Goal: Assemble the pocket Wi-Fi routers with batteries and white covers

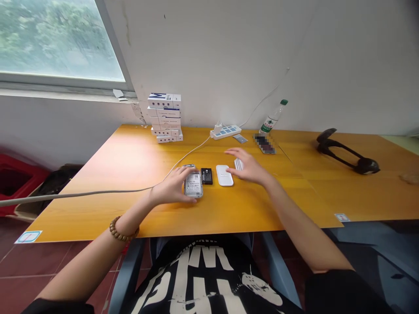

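A small white electronic device (194, 185) lies with its back open, showing a printed label and a square code. My left hand (175, 185) spans it, fingers at the far end and thumb at the near end. Just right of it is a black battery (207, 176) marked 3000 mAh. Beside that rests a white rounded cover (224, 175). My right hand (248, 166) is open, fingers spread, with the thumb at the cover's right edge; I cannot tell whether it touches. Partly hidden behind this hand is a white piece with grey stripes (238, 164).
White boxes (165, 117) are stacked near the wall. A power strip (225, 131) has a plugged-in charger, and a cable (108, 192) crosses left. Farther right are a grey packet (240, 138), a blurred-out phone-like object (265, 143), a water bottle (272, 120) and a black stand-like device (347, 155).
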Demonstrator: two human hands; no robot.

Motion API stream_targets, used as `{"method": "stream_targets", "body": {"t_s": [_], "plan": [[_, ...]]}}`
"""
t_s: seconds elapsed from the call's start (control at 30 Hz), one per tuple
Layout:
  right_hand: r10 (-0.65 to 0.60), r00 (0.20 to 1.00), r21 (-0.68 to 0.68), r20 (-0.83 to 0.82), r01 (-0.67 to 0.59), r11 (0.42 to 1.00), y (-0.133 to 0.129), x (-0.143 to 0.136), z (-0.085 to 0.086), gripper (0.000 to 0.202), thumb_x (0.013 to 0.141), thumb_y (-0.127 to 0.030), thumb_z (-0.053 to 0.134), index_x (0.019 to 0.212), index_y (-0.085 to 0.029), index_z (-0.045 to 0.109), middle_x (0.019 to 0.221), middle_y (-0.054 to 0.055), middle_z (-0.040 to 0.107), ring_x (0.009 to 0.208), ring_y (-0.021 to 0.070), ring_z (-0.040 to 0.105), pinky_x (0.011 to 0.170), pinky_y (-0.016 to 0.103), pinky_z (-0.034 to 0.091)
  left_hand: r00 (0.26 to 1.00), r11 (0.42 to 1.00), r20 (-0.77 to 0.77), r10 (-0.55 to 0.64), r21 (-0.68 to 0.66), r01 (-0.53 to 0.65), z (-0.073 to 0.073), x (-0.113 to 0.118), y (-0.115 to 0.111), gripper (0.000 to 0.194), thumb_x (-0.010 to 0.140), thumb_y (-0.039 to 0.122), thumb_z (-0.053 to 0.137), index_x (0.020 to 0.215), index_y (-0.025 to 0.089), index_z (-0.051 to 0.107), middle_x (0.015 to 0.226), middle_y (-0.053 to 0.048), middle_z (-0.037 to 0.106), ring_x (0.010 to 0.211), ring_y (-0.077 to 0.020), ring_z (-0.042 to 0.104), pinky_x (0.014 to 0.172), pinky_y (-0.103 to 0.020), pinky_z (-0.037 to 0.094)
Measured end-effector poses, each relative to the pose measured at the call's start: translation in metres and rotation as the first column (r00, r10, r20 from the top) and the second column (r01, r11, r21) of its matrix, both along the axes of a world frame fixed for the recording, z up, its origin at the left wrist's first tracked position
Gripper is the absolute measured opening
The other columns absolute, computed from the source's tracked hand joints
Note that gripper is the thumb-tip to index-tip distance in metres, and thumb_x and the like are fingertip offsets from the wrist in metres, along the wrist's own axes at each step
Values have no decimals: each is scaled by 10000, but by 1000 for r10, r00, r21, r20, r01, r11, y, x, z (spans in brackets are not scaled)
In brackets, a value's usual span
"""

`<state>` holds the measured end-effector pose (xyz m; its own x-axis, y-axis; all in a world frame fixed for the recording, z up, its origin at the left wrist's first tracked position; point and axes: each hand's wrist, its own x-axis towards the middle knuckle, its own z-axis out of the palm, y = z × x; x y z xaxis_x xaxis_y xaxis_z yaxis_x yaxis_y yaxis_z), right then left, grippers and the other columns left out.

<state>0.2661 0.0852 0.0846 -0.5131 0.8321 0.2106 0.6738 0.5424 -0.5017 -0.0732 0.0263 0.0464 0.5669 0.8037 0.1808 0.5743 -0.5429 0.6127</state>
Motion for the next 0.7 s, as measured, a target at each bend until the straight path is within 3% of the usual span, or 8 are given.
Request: {"method": "stream_targets", "body": {"t_s": [0.1, 0.2, 0.37, 0.5, 0.6, 0.7], "plan": [[152, 980, -105, 126, -139, 985, -2, -44, -22, 621, 922, -431, 738, 1498, -260, 580, 1540, 158, 570, 1477, 377, 499, 1234, 605, 380, 999, 999, 0, -37, -23, 37, -10, 15, -36, 944, 659, 495, 935, 1466, 270, 500, 1465, -135, 585, 1393, -417, 522, 1178, -588, 440], [203, 945, -204, 258, -152, 967, 6, -72, -39, 722, 866, -384, 794, 1529, -238, 552, 1558, 183, 552, 1473, 403, 495, 1205, 605, 407, 1000, 998, 15, -23, -50, 23, -26, 29, -62, 943, 664, 466, 932, 1476, 273, 491, 1477, -136, 572, 1393, -428, 509, 1166, -629, 448], [181, 943, -191, 280, -131, 973, 14, -76, -39, 728, 837, -319, 816, 1512, -215, 564, 1519, 192, 580, 1425, 412, 534, 1181, 622, 409, 1000, 997, 23, 12, -76, -10, -44, 39, -76, 991, 675, 413, 942, 1517, 263, 442, 1598, -171, 453, 1486, -454, 420, 1212, -677, 397], [165, 976, -97, 145, -152, 984, -14, -62, -26, 684, 842, -299, 831, 1476, -234, 581, 1502, 168, 605, 1442, 388, 525, 1198, 619, 393, 996, 995, 58, 63, -80, -58, -50, 33, -79, 1140, 633, 490, 978, 1574, 287, 367, 1672, -193, 348, 1548, -491, 337, 1228, -732, 358], [221, 975, -102, 29, -217, 971, -49, -57, -25, 651, 843, -329, 858, 1440, -258, 608, 1476, 133, 634, 1420, 352, 555, 1202, 571, 423, 988, 991, 116, 106, -97, -95, -53, 29, -80, 1180, 628, 461, 985, 1590, 310, 319, 1595, -173, 453, 1501, -465, 422, 1207, -719, 410], [263, 965, -151, -7, -261, 953, -76, -62, -34, 626, 808, -293, 896, 1390, -275, 666, 1508, 128, 617, 1441, 351, 541, 1202, 569, 434, 979, 984, 146, 144, -122, -127, -55, 29, -79, 1176, 625, 413, 989, 1582, 303, 314, 1542, -166, 506, 1442, -446, 497, 1175, -691, 468]]}}
